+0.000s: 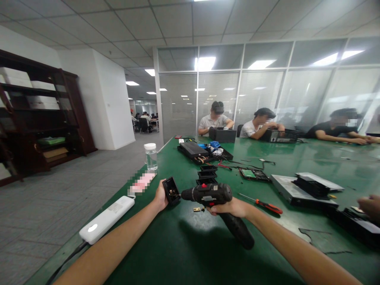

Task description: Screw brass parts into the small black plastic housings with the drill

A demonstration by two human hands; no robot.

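Observation:
My left hand grips a small black open-sided box and keeps it tilted above the green table. Brass-coloured parts show inside the box. In my right hand is a black cordless drill, pointing left. Its bit reaches the opening of the box; whether it touches a screw I cannot tell. Just below the drill lies a small brass-coloured piece with a dark bit beside it. Behind the drill stand several similar black frames in a row.
A white power strip and a lidded clear jar line the left edge. To the right lie an orange-black screwdriver, an opened drive and a silver drive case. Another person's hand is at far right; people sit opposite.

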